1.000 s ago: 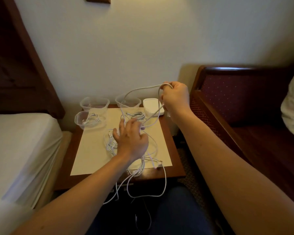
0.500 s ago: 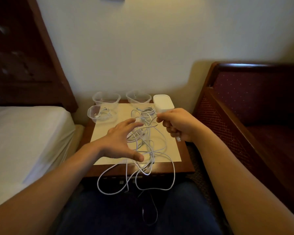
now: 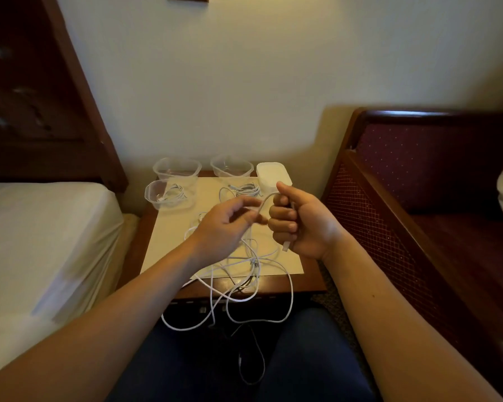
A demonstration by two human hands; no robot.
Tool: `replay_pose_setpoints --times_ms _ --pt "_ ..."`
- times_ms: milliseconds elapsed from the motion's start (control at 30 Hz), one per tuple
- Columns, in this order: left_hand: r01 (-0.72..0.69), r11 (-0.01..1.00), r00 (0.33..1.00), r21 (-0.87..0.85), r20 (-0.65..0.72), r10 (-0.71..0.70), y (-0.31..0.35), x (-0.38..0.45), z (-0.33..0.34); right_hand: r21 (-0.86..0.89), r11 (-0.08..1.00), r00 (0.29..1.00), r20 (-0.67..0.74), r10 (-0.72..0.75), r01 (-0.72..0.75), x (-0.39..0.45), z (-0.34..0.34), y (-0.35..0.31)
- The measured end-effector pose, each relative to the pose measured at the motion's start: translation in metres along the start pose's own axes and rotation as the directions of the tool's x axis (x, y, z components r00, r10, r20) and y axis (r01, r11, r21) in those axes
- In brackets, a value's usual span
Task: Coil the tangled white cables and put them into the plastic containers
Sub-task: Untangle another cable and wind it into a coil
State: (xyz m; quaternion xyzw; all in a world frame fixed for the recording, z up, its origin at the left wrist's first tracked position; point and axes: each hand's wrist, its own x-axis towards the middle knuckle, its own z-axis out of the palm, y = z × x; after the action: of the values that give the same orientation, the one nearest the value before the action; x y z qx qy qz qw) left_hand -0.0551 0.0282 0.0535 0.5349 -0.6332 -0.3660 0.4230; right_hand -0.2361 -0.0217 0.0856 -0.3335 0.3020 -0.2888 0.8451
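Observation:
A tangle of white cables (image 3: 244, 274) lies on the small table and droops over its front edge toward my lap. My right hand (image 3: 299, 221) grips one cable in its fist, the plug end poking out below. My left hand (image 3: 230, 221) pinches the same cable just left of that fist. A short arc of cable (image 3: 266, 198) bridges the two hands. One clear container (image 3: 166, 194) at the back left holds a coiled cable. Two more clear containers (image 3: 177, 171) (image 3: 231, 168) stand behind it. A loose coil (image 3: 246, 189) lies on the mat.
A cream mat (image 3: 285, 259) covers the wooden bedside table (image 3: 311, 282). A white lidded box (image 3: 272, 177) stands at its back right. A bed (image 3: 41, 236) is on the left, a dark red upholstered bench (image 3: 418, 198) on the right. My knees are below the table edge.
My left hand lifted off the tangle and came up to pinch the cable beside my right fist. The right hand stayed low, still gripping the cable. The view shifted slightly.

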Motion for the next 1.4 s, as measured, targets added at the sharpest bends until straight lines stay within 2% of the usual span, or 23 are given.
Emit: replay_pose_setpoints --times_ms 67,167,233,333,433,533,600,700,833,900,967,1033,1067,1133,1167,1200,1267,1333,1400 --pt "-0.003 0.998 0.998 0.06 -0.056 0.006 0.002 0.003 -0.006 0.009 0.999 0.995 0.089 0.047 -0.048 -0.003 0.0 0.006" --pt "-0.047 0.982 0.998 0.183 -0.027 0.053 -0.002 0.002 -0.012 -0.014 0.994 0.96 0.257 0.113 -0.113 -0.008 0.006 0.02" --pt "-0.118 0.987 0.992 0.109 -0.039 0.122 -0.003 -0.002 -0.01 0.066 0.989 0.91 0.403 0.094 -0.132 -0.011 0.014 0.029" --pt "-0.174 0.984 0.975 -0.029 -0.148 0.168 0.005 -0.006 -0.003 0.229 0.955 0.84 0.541 0.038 -0.191 -0.013 0.027 0.037" --pt "-0.2 0.977 0.954 -0.067 -0.239 0.179 0.01 -0.005 -0.003 0.251 0.941 0.814 0.579 0.04 -0.225 -0.016 0.036 0.045" --pt "-0.151 0.976 0.971 -0.157 -0.21 0.116 0.02 -0.006 0.004 0.273 0.946 0.803 0.595 -0.025 -0.173 -0.019 0.044 0.046" --pt "-0.079 0.98 0.987 -0.18 -0.152 0.052 0.027 -0.011 0.015 0.279 0.959 0.834 0.54 -0.114 -0.049 -0.022 0.047 0.039" --pt "-0.03 0.975 0.998 -0.218 -0.059 0.018 0.015 -0.018 0.025 0.282 0.947 0.903 0.35 -0.249 0.152 -0.031 0.038 0.019" --pt "-0.045 0.998 0.988 0.042 0.151 0.038 -0.001 -0.03 0.02 0.119 0.899 0.884 0.167 -0.437 0.422 -0.037 0.021 0.005" --pt "-0.074 0.987 0.975 0.144 0.219 0.041 0.0 -0.036 0.02 -0.002 0.879 0.876 0.073 -0.476 0.478 -0.032 0.014 0.009" --pt "-0.167 0.95 0.96 0.264 0.263 0.095 0.006 -0.038 0.016 -0.102 0.862 0.866 -0.011 -0.501 0.497 -0.029 0.01 0.015" --pt "-0.247 0.888 0.946 0.389 0.295 0.134 0.012 -0.037 0.011 -0.264 0.84 0.861 -0.061 -0.504 0.473 -0.027 0.008 0.018" --pt "-0.278 0.852 0.942 0.443 0.299 0.153 0.014 -0.036 0.008 -0.419 0.796 0.857 -0.074 -0.51 0.438 -0.023 0.005 0.02" --pt "-0.343 0.773 0.934 0.534 0.283 0.219 0.015 -0.034 0.001 -0.772 0.564 0.849 -0.062 -0.525 0.293 -0.015 -0.004 0.025" --pt "-0.368 0.744 0.929 0.558 0.264 0.261 0.015 -0.032 -0.003 -0.871 0.446 0.863 -0.055 -0.503 0.204 -0.012 -0.008 0.027" --pt "-0.381 0.729 0.925 0.568 0.239 0.297 0.014 -0.03 -0.008 -0.914 0.385 0.889 -0.07 -0.453 0.125 -0.011 -0.012 0.03" --pt "-0.393 0.725 0.919 0.566 0.203 0.339 0.014 -0.026 -0.015 -0.898 0.439 0.952 -0.117 -0.282 0.019 -0.013 -0.012 0.038" --pt "-0.409 0.73 0.908 0.548 0.163 0.386 0.015 -0.023 -0.02 -0.835 0.548 0.98 -0.144 -0.135 -0.047 -0.017 -0.004 0.049" --pt "-0.387 0.768 0.912 0.51 0.086 0.402 0.015 -0.02 -0.023 -0.637 0.768 0.993 -0.121 -0.015 -0.066 -0.017 0.001 0.061"
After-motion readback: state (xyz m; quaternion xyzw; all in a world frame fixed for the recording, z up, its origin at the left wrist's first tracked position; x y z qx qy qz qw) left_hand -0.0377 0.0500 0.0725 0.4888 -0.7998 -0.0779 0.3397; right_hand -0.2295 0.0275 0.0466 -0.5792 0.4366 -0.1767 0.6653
